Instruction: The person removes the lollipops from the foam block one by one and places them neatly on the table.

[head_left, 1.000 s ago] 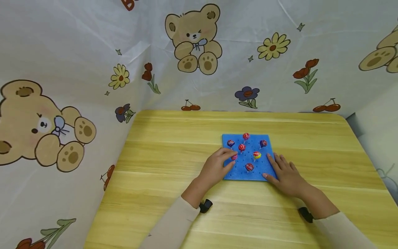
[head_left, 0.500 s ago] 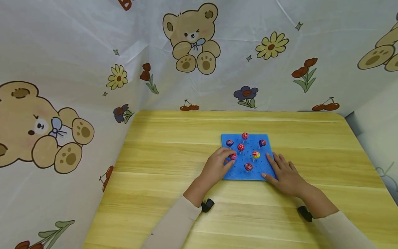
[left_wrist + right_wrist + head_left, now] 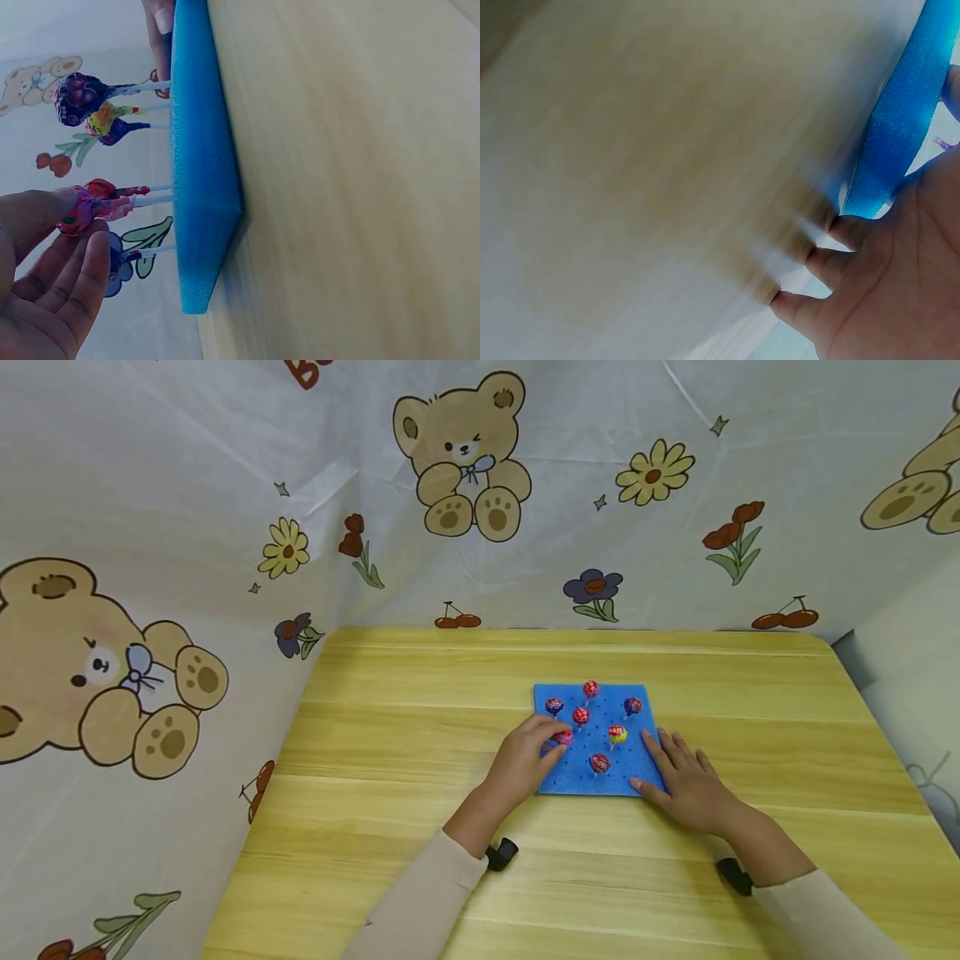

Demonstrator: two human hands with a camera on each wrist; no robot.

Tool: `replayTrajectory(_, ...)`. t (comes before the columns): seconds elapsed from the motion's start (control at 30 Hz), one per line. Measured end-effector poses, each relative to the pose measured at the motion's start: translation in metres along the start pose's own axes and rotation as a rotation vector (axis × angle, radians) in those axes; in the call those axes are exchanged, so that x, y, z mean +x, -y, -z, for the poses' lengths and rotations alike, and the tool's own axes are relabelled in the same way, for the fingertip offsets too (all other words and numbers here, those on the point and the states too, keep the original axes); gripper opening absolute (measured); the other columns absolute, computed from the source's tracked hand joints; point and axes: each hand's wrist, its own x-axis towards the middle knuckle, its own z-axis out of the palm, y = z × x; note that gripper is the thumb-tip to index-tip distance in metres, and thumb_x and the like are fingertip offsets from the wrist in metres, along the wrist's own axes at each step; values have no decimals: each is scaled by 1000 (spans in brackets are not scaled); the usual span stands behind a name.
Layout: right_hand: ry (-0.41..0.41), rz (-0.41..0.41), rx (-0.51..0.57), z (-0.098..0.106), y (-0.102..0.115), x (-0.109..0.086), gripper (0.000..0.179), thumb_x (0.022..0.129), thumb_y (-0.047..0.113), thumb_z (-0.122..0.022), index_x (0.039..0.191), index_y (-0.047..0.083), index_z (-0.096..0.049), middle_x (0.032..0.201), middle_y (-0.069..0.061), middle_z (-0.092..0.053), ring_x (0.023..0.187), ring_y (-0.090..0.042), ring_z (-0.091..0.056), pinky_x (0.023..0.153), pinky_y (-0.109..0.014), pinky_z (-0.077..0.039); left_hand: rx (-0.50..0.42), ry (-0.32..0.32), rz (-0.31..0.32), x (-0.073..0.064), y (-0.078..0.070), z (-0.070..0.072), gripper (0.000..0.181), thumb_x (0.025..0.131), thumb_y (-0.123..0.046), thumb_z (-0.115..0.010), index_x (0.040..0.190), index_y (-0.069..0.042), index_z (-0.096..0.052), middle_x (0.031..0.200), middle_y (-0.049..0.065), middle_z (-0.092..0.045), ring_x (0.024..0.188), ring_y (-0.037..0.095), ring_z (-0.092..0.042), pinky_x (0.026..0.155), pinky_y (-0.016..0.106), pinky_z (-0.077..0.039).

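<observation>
A blue foam board [image 3: 570,781] with small holes lies flat on the wooden table. Several wrapped lollipops stand in it on white sticks. My left hand [image 3: 519,766] is at the board's left side and pinches a pink lollipop [image 3: 73,212] by its wrapped head. In the left wrist view that lollipop's stick meets the foam. My right hand [image 3: 693,789] rests at the board's right edge, fingers spread, thumb and index finger on the foam. Three of its fingertips touch the table in the right wrist view.
Near the board's middle stand a red lollipop [image 3: 581,716] and a yellow one [image 3: 617,734]. Another red lollipop [image 3: 600,763] is closer to the front. Behind the wooden table [image 3: 420,693] hangs a white curtain [image 3: 465,577] printed with bears and flowers.
The left thumb and fingers have closed in on the pink lollipop's head. The right hand and the board have stayed in place; the head view has shifted slightly.
</observation>
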Motion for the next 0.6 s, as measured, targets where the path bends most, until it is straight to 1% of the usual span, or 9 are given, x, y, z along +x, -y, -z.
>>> replayTrajectory(0.17,22,-13,9,1,1,0,89,101,57,-49,164,9,-8,167,-29,-6,152,-55,-3,115,-78,-3,17,-11,-5,0,-4,5,32,97,-19,-69,128,-15,-69,126,-2,-63,104,13,-67,86,20,-56)
replayTrajectory(0.27,25,-14,17,-1,-2,1,89,101,60,-46,164,13,-4,168,-28,-4,153,-54,0,116,-77,-1,-7,-7,2,0,-8,10,33,97,-18,-69,130,-15,-68,127,-1,-63,104,15,-68,88,23,-58)
replayTrajectory(0.4,1,3,35,-4,-5,1,88,101,60,-46,164,16,-3,167,-29,-5,153,-54,0,115,-78,-1,-40,-1,11,-1,-11,15,34,97,-17,-69,131,-13,-67,128,0,-62,106,17,-68,89,29,-59)
replayTrajectory(0.5,-4,7,36,-5,-5,1,88,101,60,-46,164,16,-3,167,-29,-5,153,-54,0,115,-78,-1,-44,-4,7,-2,-13,17,35,97,-17,-69,132,-13,-67,129,0,-62,107,16,-67,89,29,-59)
replayTrajectory(0.6,8,-2,28,-5,-6,1,89,101,61,-45,164,16,-1,167,-29,-4,153,-54,0,115,-78,0,-42,-21,-4,-3,-13,19,34,97,-18,-69,131,-12,-68,128,1,-63,106,17,-68,89,27,-59)
